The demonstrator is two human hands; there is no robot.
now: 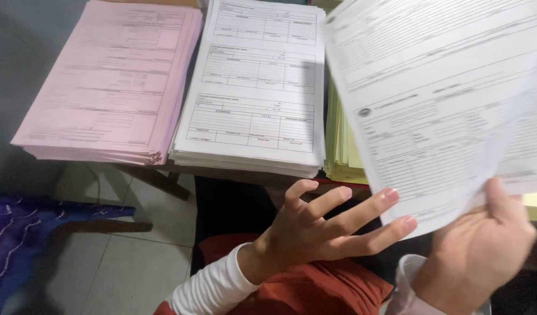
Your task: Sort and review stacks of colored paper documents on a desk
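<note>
White printed sheet [443, 111] held up in our right hand [475, 256], our left hand [315, 230] spread beside it.

We pinch the sheet's lower edge with the right hand, thumb lying on its front, so the paper rises from the grip toward twelve o'clock, tilted and blurred. Our left hand is open wide, holding nothing, its two longest fingertips [391, 195] touching or just short of the sheet's lower left corner at three o'clock from the palm. On the table [251, 175] beyond lie a pink stack [114, 81] at ten o'clock, a white stack [254, 87] at twelve, and a yellow stack [341, 146] partly hidden behind the sheet.
</note>
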